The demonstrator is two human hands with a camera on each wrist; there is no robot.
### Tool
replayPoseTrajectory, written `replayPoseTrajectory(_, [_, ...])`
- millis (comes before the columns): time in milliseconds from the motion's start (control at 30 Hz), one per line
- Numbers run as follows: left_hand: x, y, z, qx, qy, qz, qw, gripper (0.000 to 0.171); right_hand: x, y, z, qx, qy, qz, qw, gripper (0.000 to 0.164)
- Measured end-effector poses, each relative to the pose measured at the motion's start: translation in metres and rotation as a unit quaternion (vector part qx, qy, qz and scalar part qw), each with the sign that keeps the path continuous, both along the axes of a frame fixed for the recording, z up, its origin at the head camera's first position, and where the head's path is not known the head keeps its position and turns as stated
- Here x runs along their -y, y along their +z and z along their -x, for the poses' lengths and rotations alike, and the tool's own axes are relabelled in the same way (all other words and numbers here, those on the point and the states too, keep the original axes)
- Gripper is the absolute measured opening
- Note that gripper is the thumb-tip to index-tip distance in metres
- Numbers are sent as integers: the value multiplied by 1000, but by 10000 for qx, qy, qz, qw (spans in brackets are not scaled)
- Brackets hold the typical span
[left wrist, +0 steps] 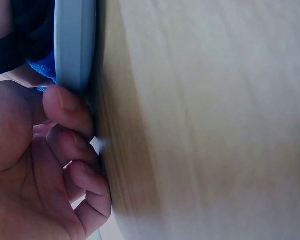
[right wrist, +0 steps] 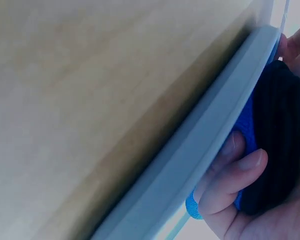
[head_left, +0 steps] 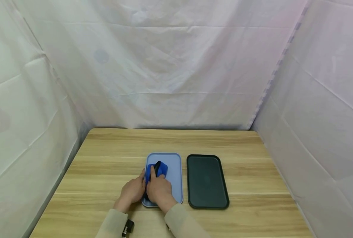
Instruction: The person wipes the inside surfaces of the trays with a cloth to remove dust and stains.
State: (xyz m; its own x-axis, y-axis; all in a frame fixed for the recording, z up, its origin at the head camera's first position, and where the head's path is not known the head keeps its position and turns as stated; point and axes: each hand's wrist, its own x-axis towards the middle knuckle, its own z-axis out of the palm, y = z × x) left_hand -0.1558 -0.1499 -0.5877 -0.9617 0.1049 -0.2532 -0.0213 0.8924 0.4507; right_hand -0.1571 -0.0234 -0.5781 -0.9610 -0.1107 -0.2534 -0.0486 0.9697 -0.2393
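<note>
A light blue tray point(head_left: 174, 178) lies on the wooden table. On its left half sits a fuzzy blue pad point(head_left: 163, 168) with a black padded part point(right wrist: 277, 135) along its top. My right hand point(head_left: 159, 188) grips the pad from above, index finger stretched along the black part and other fingers curled at its side. Left of the tray, my left hand point(head_left: 133, 190) holds its edge; in the left wrist view the fingers point(left wrist: 65, 107) are bent against the outer side of the rim, low by the table top. The palm side of the right hand is partly hidden.
A dark green tray point(head_left: 207, 181) lies just right of the light blue one, a narrow strip of table between them. The wooden table point(head_left: 105, 158) is enclosed by white cloth walls point(head_left: 176, 66) at the back and both sides.
</note>
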Motion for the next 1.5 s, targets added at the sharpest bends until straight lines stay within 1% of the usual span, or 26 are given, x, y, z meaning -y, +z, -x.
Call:
replayPoseTrajectory(167, [0, 1, 0, 67, 10, -28, 10000, 58, 0, 0, 6, 44, -21, 46, 10000, 68])
replayPoseTrajectory(467, [1, -1, 1, 170, 75, 21, 9998, 58, -1, 2, 19, 154, -51, 126, 9998, 68])
replayPoseTrajectory(733, [0, 0, 2, 224, 84, 6, 9997, 59, 0, 1, 27, 296, -140, 181, 9993, 68])
replayPoseTrajectory(1067, [0, -3, 0, 137, 70, 57, 9999, 58, 0, 1, 36, 315, -202, 195, 9991, 67])
replayPoseTrajectory(1300, [1, -2, 1, 112, 93, 41, 9999, 57, 1, -2, 44, 375, -252, 218, 9987, 67])
replayPoseTrajectory(1500, [0, -1, 0, 106, 133, 25, 9999, 57, -2, -1, 49, 401, -284, 322, 9983, 66])
